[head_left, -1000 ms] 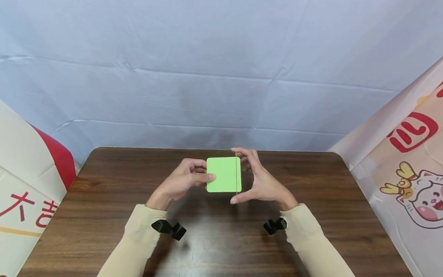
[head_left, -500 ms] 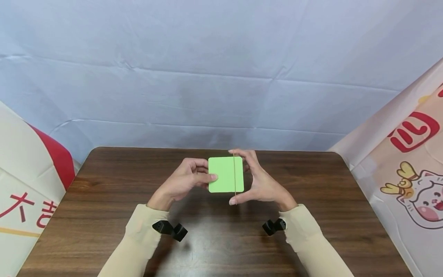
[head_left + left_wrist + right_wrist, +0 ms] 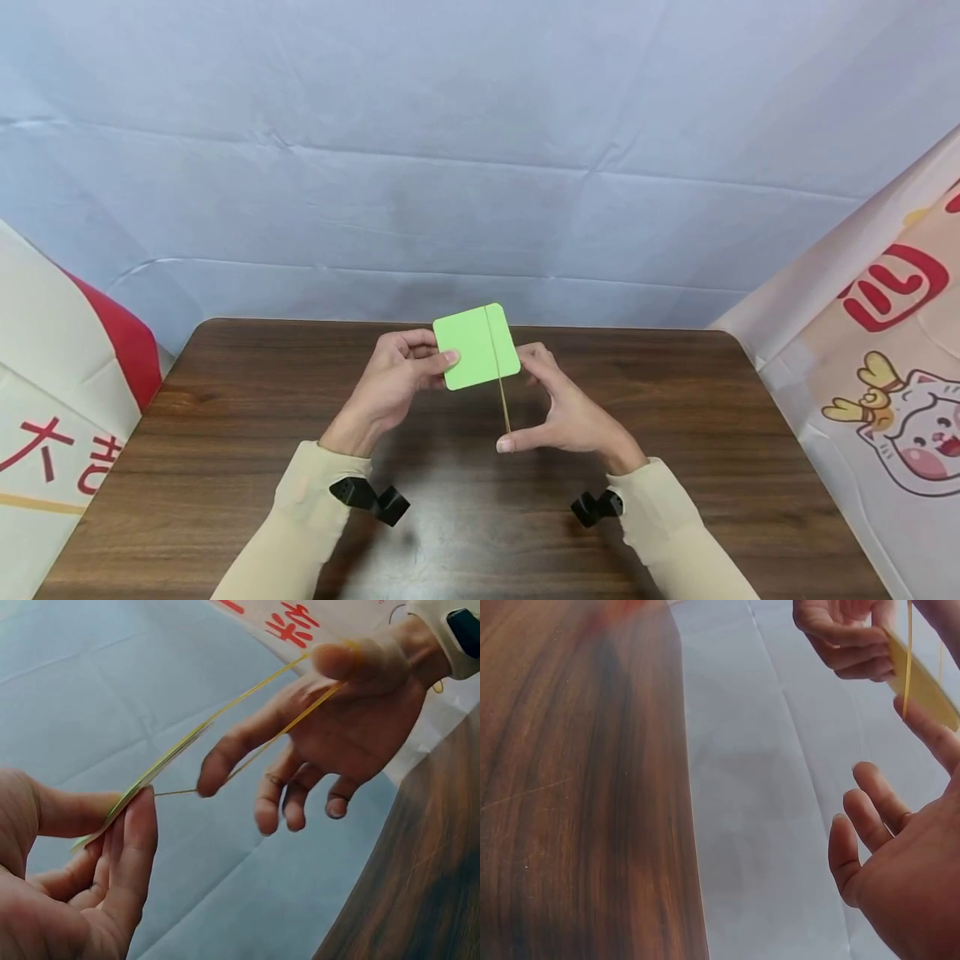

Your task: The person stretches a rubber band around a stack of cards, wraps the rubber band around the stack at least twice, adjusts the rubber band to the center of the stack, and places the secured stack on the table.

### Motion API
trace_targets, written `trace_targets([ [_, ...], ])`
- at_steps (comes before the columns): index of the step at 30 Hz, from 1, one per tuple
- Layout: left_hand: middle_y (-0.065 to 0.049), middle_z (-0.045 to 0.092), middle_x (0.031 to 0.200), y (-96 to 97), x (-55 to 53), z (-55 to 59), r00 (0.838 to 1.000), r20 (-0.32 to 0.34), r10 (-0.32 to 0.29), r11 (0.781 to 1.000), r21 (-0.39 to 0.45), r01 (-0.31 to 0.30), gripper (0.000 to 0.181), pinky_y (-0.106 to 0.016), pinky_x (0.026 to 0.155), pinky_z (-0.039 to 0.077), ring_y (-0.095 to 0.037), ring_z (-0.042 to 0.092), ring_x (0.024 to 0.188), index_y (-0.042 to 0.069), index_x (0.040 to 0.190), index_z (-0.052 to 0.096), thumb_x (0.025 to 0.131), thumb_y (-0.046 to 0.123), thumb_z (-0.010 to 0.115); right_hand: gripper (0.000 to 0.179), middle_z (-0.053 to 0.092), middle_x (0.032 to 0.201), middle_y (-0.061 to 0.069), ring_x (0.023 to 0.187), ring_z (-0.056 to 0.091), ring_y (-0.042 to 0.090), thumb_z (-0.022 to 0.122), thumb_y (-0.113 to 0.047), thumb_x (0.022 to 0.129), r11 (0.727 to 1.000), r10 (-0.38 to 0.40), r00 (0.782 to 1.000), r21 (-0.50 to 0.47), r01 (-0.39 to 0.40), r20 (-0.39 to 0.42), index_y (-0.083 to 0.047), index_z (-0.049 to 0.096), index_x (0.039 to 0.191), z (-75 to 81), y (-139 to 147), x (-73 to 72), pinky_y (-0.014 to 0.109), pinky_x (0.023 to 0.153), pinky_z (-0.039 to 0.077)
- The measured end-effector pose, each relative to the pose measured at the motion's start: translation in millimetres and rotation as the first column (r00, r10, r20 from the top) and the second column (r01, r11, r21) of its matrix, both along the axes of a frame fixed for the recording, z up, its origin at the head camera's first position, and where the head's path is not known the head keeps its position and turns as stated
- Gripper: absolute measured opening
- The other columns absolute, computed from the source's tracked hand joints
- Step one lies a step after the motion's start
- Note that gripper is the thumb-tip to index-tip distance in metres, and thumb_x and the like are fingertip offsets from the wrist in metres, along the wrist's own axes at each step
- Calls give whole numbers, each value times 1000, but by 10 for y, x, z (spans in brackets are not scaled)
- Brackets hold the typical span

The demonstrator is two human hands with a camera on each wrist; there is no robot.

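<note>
My left hand (image 3: 390, 379) pinches the left edge of a light green square card stack (image 3: 468, 343) between thumb and fingers, above the table. The stack is thin, its edge showing in the left wrist view, and it tilts with its right side raised in the head view. A yellowish rubber band (image 3: 504, 404) crosses the green face near its right side and stretches down to the thumb of my right hand (image 3: 577, 412). In the left wrist view the band (image 3: 259, 688) loops over the right thumb and past the index fingertip. The other right fingers (image 3: 870, 817) are spread loosely.
Below the hands lies a dark wooden table (image 3: 480, 533). A pale blue cloth backdrop (image 3: 465, 167) hangs behind it. Printed banners stand at the left (image 3: 67, 400) and right (image 3: 885, 375). A black wrist camera (image 3: 372, 498) sits on each sleeve.
The card stack has tilted and shifted up and left with my left hand. My right index finger has moved down from above the top edge to the stack's right side; the band now slants.
</note>
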State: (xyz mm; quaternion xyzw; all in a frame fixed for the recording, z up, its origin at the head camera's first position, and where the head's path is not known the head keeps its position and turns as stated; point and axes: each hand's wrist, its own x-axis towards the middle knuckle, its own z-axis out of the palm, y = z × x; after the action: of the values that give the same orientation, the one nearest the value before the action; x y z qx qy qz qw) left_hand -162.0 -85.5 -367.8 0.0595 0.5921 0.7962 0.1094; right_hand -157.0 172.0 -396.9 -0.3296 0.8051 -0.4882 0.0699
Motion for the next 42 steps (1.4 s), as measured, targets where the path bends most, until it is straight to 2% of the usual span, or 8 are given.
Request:
trace_targets([
  [6, -4, 71, 82, -19, -44, 17, 990, 95, 103, 993, 40, -108, 23, -28, 64, 57, -14, 70, 72, -16, 113, 60, 92, -9, 66, 68, 45, 131, 0, 128, 34, 22, 94, -28, 72, 998, 63, 997, 4, -63, -47, -27, 66, 134, 6, 12, 121, 55, 102, 35],
  [10, -4, 69, 82, -47, -81, -14, 983, 138, 124, 990, 52, -133, 21, -27, 65, 58, -14, 68, 70, -15, 112, 61, 92, -9, 65, 49, 50, 126, 7, 122, 36, 26, 90, -42, 76, 990, 130, 983, -38, -136, -128, -24, 77, 119, 22, 13, 169, 52, 97, 36],
  [14, -5, 68, 83, -58, -96, -31, 978, 161, 135, 987, 65, -147, 17, -28, 66, 59, -14, 68, 70, -12, 109, 62, 93, -9, 65, 54, 52, 117, 3, 112, 42, 25, 72, -60, 84, 981, 168, 960, -55, -185, -223, -24, 76, 124, 40, -18, 191, 41, 88, 38],
  [18, -5, 69, 83, -46, -103, -32, 972, 176, 156, 980, 93, -174, 15, -29, 69, 60, -15, 69, 70, -11, 108, 63, 93, -8, 65, 61, 48, 111, -3, 103, 45, 17, 53, -66, 92, 984, 164, 931, -16, -179, -326, -27, 67, 137, 74, -73, 222, 33, 80, 40],
  [25, -6, 70, 84, -36, -106, -26, 963, 198, 184, 970, 123, -211, 19, -28, 69, 59, -15, 69, 71, -13, 113, 61, 95, -7, 63, 79, 46, 106, -6, 91, 41, 10, 27, -71, 95, 986, 108, 861, 161, -31, -496, -26, 36, 159, 135, -154, 277, 28, 75, 39],
  [33, -7, 70, 83, -18, -99, -25, 955, 186, 231, 954, 148, -260, 20, -27, 67, 59, -14, 69, 69, -14, 113, 60, 95, -7, 64, 101, 51, 101, 1, 88, 48, 16, 17, -75, 95, 947, -6, 789, 249, 201, -614, 0, 3, 161, 146, -260, 322, 37, 82, 37],
  [38, -6, 68, 81, 17, -91, -10, 949, 132, 287, 940, 154, -305, 17, -28, 65, 59, -13, 70, 68, -14, 108, 61, 92, -9, 66, 104, 49, 98, 1, 79, 45, 15, 15, -77, 94, 926, -113, 779, 219, 308, -617, 4, 3, 159, 164, -337, 363, 40, 83, 36],
  [42, -4, 70, 79, 47, -83, 1, 936, 102, 336, 928, 136, -347, 16, -28, 63, 59, -13, 70, 69, -13, 106, 62, 91, -10, 67, 98, 48, 93, 0, 67, 41, 8, 12, -74, 96, 929, -174, 805, 178, 326, -567, 1, 19, 158, 194, -366, 376, 42, 84, 38],
])
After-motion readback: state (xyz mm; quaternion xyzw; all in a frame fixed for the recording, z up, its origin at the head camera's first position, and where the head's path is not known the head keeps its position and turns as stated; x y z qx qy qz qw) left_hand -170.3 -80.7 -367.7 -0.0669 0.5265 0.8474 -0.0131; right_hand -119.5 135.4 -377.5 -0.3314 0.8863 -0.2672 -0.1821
